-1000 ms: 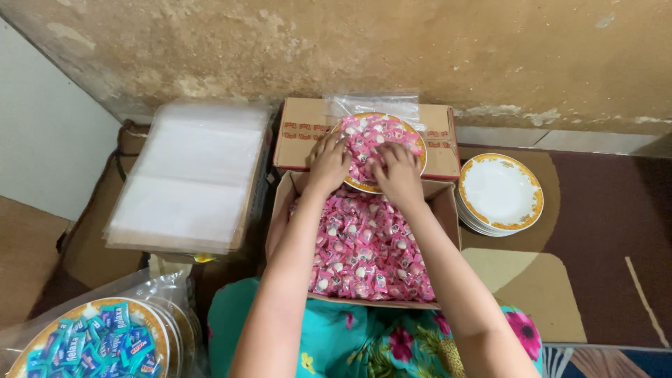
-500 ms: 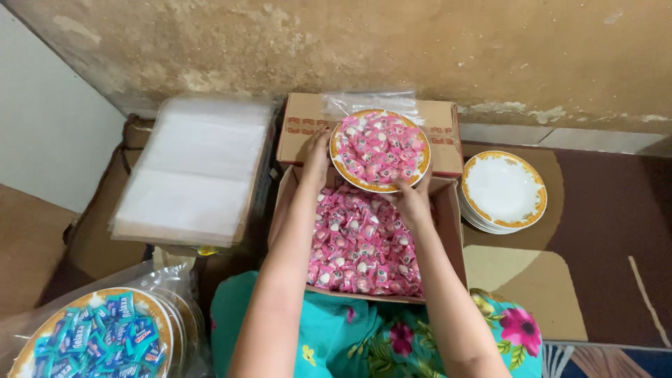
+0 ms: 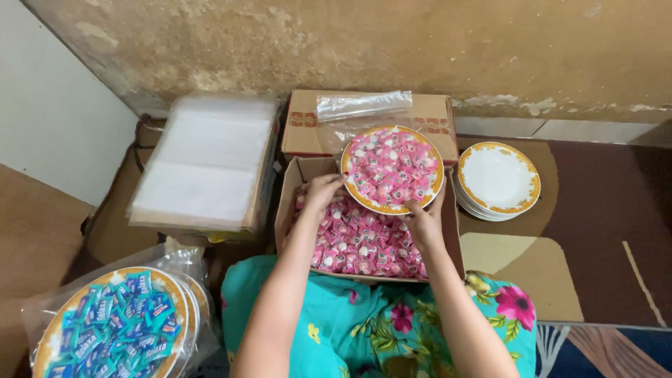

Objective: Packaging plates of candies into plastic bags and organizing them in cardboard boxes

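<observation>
Pink sweets fill the plate (image 3: 392, 169) your left hand (image 3: 323, 190) and right hand (image 3: 423, 218) grip by its near rim over the box (image 3: 288, 210); keep it level.

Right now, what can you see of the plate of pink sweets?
The plate is round and white with an orange-gold patterned rim, glossy like ceramic or melamine. It is heaped with small pink-and-white wrapped sweets. It sits roughly level over the far end of the open box of the same sweets. The left hand holds its near-left rim, the right hand its near-right rim.
</observation>
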